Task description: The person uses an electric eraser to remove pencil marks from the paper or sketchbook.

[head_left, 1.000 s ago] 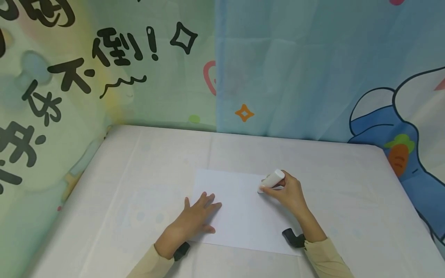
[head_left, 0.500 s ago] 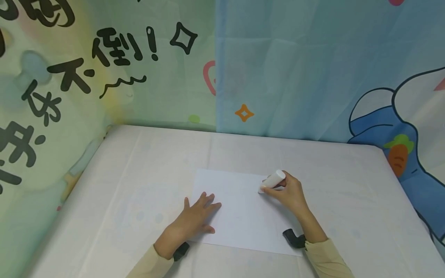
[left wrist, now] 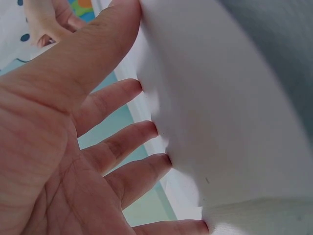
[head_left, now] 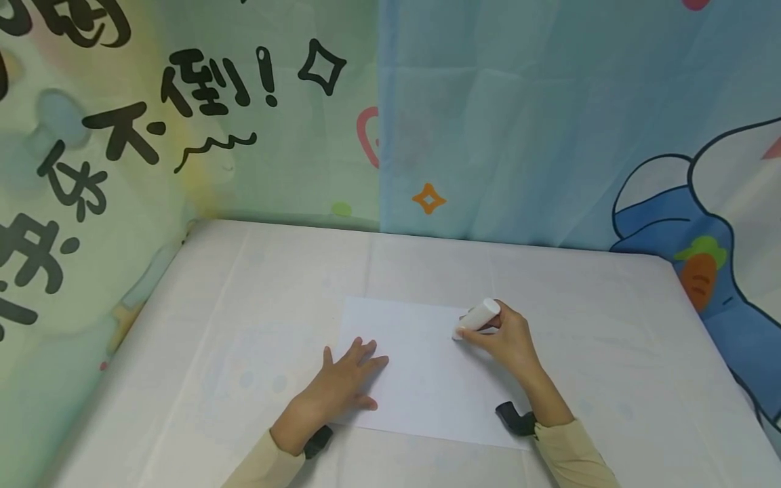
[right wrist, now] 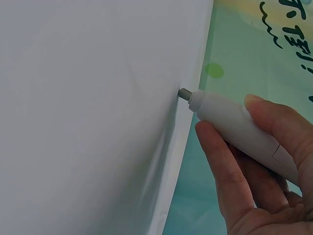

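Observation:
A white sheet of paper (head_left: 421,379) lies flat before me. My left hand (head_left: 338,383) rests on its left part with fingers spread; in the left wrist view the fingertips (left wrist: 164,159) press against the surface. Toward the sheet's upper right, my right hand (head_left: 509,339) grips a thick white pen-like tool (head_left: 480,315) between thumb and fingers, tilted. Seen from the right wrist, the tool has a smooth rounded body (right wrist: 230,120) and a short grey tip (right wrist: 185,93) that meets the paper. No mark on the paper can be made out.
The paper lies on a table with a white cloth (head_left: 256,291). Behind it hangs a blue printed cloth (head_left: 518,135); a green one with black lettering (head_left: 201,81) covers the left side. A black strap piece (head_left: 515,419) sticks out at the right wrist.

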The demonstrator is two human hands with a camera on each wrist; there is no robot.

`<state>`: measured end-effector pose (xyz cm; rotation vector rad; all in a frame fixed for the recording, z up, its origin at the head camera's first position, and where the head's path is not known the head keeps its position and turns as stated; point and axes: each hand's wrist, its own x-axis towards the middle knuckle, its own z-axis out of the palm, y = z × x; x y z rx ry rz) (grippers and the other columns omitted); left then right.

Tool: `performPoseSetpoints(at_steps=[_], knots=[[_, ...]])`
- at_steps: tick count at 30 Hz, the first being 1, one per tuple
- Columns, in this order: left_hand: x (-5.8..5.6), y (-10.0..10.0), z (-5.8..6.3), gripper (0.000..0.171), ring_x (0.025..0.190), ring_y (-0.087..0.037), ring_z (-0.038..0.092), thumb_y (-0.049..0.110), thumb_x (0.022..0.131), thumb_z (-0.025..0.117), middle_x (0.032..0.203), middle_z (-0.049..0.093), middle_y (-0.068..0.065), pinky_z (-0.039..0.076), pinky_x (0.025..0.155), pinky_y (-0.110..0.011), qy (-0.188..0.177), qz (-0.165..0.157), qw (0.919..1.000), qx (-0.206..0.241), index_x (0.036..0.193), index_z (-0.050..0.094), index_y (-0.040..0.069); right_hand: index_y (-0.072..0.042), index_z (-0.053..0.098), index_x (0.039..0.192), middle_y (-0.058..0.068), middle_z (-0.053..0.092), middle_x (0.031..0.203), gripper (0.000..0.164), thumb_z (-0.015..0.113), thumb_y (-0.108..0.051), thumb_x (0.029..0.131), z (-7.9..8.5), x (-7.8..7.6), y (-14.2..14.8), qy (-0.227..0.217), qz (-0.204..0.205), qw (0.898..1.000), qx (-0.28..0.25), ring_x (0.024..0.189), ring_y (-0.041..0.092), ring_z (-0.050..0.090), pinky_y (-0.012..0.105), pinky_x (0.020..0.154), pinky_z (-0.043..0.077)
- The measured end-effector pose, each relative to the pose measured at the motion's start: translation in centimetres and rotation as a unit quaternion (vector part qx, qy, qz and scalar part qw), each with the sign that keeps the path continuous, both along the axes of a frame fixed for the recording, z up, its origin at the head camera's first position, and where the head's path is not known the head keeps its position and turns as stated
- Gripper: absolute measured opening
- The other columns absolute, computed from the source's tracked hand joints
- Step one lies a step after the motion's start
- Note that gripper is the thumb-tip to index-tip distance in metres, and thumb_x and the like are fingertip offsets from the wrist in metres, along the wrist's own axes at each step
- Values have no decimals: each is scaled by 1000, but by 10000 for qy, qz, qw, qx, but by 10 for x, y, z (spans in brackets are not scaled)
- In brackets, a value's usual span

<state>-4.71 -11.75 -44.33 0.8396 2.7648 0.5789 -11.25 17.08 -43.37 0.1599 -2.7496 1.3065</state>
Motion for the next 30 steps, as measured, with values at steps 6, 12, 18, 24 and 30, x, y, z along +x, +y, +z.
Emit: performPoseSetpoints(at_steps=[6, 12, 18, 24, 30], knots=[[1, 0, 3, 72, 139, -44, 33, 31, 77, 76, 149, 40, -21, 30, 96, -77, -45, 40, 10000, -39, 139, 49, 5, 9, 61, 104, 23, 71, 95, 39, 83, -1, 73, -2, -1, 3, 4, -18, 10000, 24, 83, 30, 69, 17, 65, 49], [0, 1, 3, 72, 139, -44, 33, 32, 77, 76, 149, 41, -21, 30, 96, -77, -53, 61, 10000, -36, 139, 50, 5, 10, 60, 103, 24, 70, 94, 40, 84, -1, 72, -1, 0, 6, 105, -33, 9999, 44, 81, 29, 69, 17, 64, 48], [0, 2, 3, 72, 139, -45, 34, 31, 77, 76, 149, 41, -22, 30, 95, -77, -28, 32, 10000, 7, 139, 50, 4, 10, 60, 104, 25, 70, 95, 41, 84, -2, 73, 1, 2, 9, 60, -79, 9999, 12, 82, 32, 68, 17, 64, 48], [1, 2, 2, 72, 138, -46, 34, 31, 77, 76, 148, 41, -23, 30, 94, -78, 28, -1, 10000, 16, 139, 50, 4, 11, 60, 103, 25, 70, 95, 41, 84, -2, 73, 1, 3, 12, 53, -75, 10000, 22, 82, 32, 68, 17, 64, 48], [1, 1, 2, 72, 138, -46, 34, 30, 77, 76, 148, 41, -23, 30, 94, -78, 43, -14, 10000, -8, 139, 50, 3, 11, 60, 103, 25, 70, 93, 41, 84, -1, 73, -1, 4, 15, 88, -91, 9999, 70, 80, 28, 68, 17, 62, 47]])
